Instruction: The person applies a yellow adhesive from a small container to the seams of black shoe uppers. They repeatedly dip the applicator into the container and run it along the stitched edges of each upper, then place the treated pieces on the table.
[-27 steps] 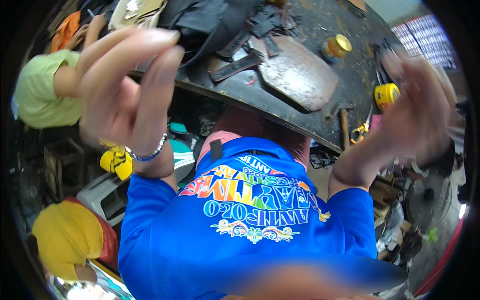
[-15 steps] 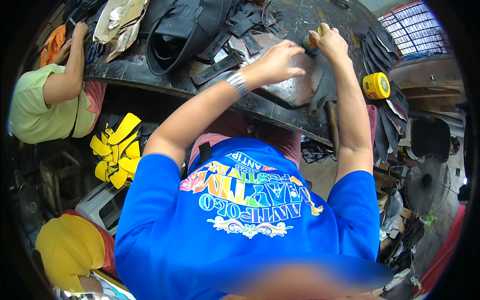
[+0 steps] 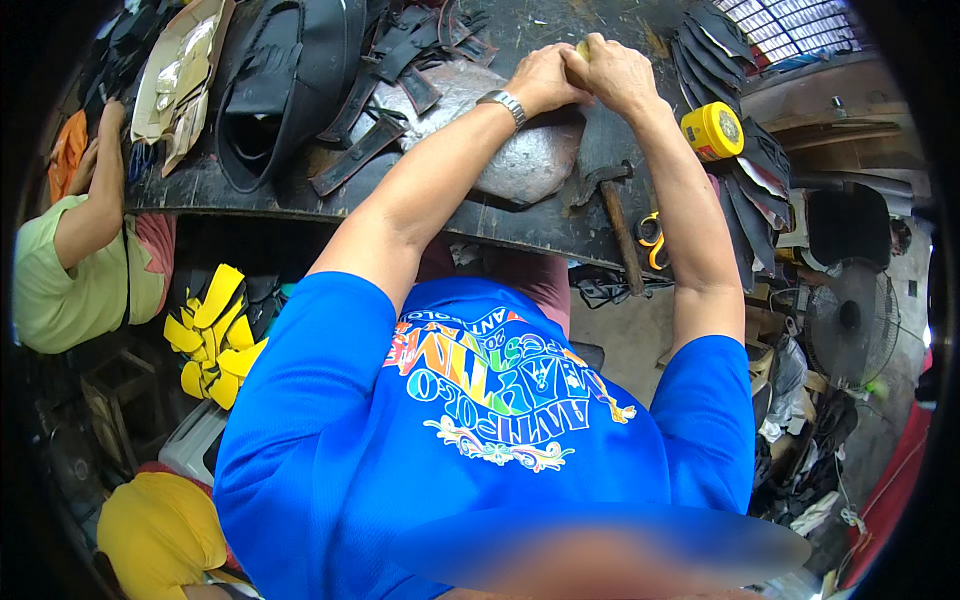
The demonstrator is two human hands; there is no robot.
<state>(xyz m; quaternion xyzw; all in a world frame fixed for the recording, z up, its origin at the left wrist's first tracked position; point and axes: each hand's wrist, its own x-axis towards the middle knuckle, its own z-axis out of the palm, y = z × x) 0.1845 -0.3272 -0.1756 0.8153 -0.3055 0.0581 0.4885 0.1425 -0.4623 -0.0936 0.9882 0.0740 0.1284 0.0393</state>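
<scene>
My left hand [image 3: 545, 82] and my right hand [image 3: 617, 77] meet over the dark worktable [image 3: 400, 205]. Their fingers close around a small yellowish object [image 3: 582, 48], mostly covered, so its kind is unclear. Just below the hands lies a worn, shiny grey slab [image 3: 530, 160]. Left of it are several black straps [image 3: 360, 153] with brownish edges. A hammer [image 3: 622, 235] lies near the front edge, its wooden handle jutting past it. Beside my right forearm show the orange handles of scissors [image 3: 652, 242].
A large black bag-like piece [image 3: 285, 90] and brown cardboard pieces [image 3: 180, 80] lie at left. Yellow tub [image 3: 712, 132] and stacked black pieces [image 3: 700, 50] stand at right. Yellow cut pieces [image 3: 212, 330] sit below the table. Another person [image 3: 75, 265] works far left; a fan [image 3: 850, 320] stands right.
My left hand has moved from over the slab to meet my right hand, and its fingers have closed. The whole view has shifted, bringing the hammer and scissors into sight.
</scene>
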